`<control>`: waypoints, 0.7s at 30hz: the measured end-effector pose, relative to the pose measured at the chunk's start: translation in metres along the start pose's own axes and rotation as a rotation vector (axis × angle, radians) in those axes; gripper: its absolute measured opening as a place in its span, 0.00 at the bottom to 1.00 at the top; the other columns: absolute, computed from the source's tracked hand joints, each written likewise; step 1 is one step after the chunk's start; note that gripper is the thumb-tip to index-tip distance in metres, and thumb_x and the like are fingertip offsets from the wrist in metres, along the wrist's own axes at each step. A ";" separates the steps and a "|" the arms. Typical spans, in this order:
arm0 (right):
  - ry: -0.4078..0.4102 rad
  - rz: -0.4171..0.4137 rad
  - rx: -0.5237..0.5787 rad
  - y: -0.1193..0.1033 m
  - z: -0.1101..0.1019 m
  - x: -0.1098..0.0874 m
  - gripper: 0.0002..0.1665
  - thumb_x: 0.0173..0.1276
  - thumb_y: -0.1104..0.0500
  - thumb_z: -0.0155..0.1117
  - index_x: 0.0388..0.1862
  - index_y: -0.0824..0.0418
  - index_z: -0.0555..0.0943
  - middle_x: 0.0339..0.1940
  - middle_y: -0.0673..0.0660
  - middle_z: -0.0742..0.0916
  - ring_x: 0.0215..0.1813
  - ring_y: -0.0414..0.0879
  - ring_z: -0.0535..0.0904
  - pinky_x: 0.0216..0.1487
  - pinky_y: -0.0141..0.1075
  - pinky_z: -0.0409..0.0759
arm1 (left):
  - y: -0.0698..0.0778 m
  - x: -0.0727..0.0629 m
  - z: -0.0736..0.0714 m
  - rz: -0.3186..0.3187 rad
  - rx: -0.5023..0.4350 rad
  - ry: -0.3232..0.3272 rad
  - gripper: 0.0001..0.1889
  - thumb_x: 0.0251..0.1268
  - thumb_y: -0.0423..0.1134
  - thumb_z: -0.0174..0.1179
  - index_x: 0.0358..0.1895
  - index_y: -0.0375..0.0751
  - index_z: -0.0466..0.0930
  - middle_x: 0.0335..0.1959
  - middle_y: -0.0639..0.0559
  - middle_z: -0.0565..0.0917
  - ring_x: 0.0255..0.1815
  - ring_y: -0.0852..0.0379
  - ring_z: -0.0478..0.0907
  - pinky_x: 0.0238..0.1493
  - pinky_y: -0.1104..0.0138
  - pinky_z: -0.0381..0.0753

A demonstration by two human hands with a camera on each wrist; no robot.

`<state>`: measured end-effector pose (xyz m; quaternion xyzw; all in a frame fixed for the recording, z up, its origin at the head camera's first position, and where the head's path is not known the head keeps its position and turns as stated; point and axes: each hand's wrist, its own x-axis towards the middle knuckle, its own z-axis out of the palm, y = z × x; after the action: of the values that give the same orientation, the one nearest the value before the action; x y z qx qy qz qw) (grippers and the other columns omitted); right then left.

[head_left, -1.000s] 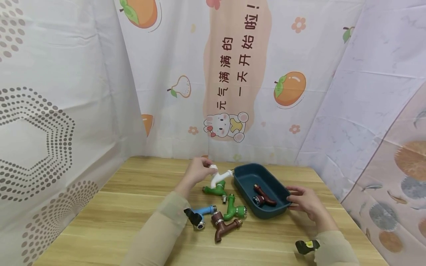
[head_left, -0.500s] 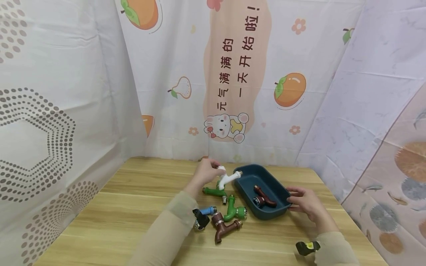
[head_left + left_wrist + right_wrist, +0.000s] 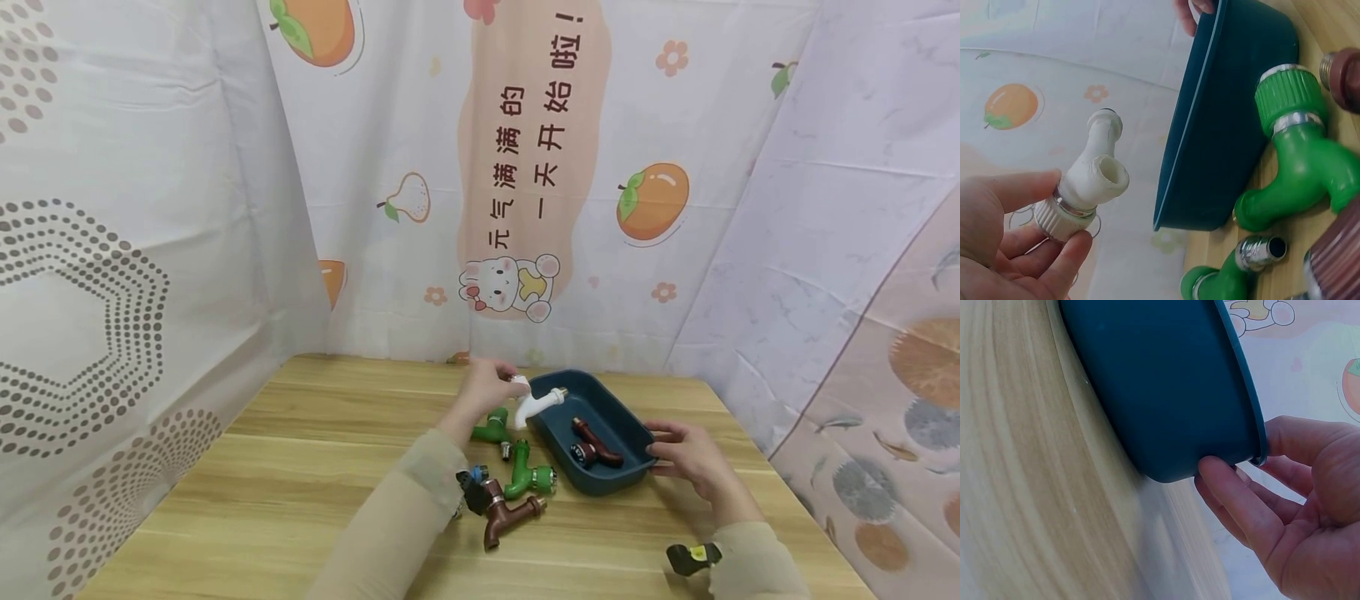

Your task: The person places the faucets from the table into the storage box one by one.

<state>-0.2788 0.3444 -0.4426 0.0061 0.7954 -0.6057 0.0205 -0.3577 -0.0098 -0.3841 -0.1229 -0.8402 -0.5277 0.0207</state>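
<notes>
My left hand (image 3: 483,389) pinches a white tap (image 3: 1088,169) by its ribbed knob, holding it raised beside the left rim of the dark teal tub (image 3: 558,454). The tap's threaded end reaches over the tub. At the tub's right end, my right hand (image 3: 1310,506) grips the corner, with one digit at the rim and others against the outer wall. A dark red tap (image 3: 596,446) lies inside. Two green taps (image 3: 531,475) and a brown tap (image 3: 506,512) lie on the table left of the tub. A blue tap (image 3: 480,473) is mostly hidden behind my left wrist.
The wooden table (image 3: 300,492) is enclosed by printed cloth (image 3: 405,275) at the back and both sides. Black devices are strapped at each wrist, the right one (image 3: 692,558) just above the tabletop.
My left hand has carried the white tap rightward from above the farther green tap to the tub's left edge. The left forearm now covers most of the blue tap. My right hand stays put.
</notes>
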 end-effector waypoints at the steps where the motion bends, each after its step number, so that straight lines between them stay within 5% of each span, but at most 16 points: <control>1: -0.005 -0.002 -0.002 0.000 0.000 0.000 0.33 0.69 0.73 0.61 0.71 0.79 0.66 0.60 0.80 0.76 0.48 0.57 0.85 0.46 0.50 0.86 | 0.000 0.000 0.002 0.002 -0.004 0.002 0.13 0.57 0.38 0.75 0.44 0.38 0.87 0.36 0.50 0.84 0.38 0.53 0.80 0.39 0.62 0.83; 11: -0.003 0.004 0.000 0.001 0.001 0.000 0.33 0.68 0.73 0.61 0.71 0.79 0.66 0.60 0.80 0.76 0.48 0.58 0.84 0.47 0.51 0.85 | 0.003 0.004 0.022 0.004 0.011 0.043 0.14 0.56 0.40 0.76 0.43 0.38 0.88 0.36 0.51 0.85 0.39 0.54 0.79 0.41 0.62 0.81; 21: 0.004 0.008 0.002 0.001 0.000 0.001 0.32 0.68 0.73 0.62 0.71 0.78 0.67 0.60 0.79 0.76 0.49 0.59 0.85 0.47 0.52 0.85 | 0.012 0.006 0.044 -0.035 -0.002 0.016 0.13 0.57 0.40 0.75 0.43 0.41 0.87 0.37 0.52 0.83 0.37 0.56 0.79 0.36 0.66 0.82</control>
<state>-0.2800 0.3441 -0.4436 0.0104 0.7948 -0.6064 0.0211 -0.3568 0.0359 -0.3921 -0.1038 -0.8415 -0.5298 0.0182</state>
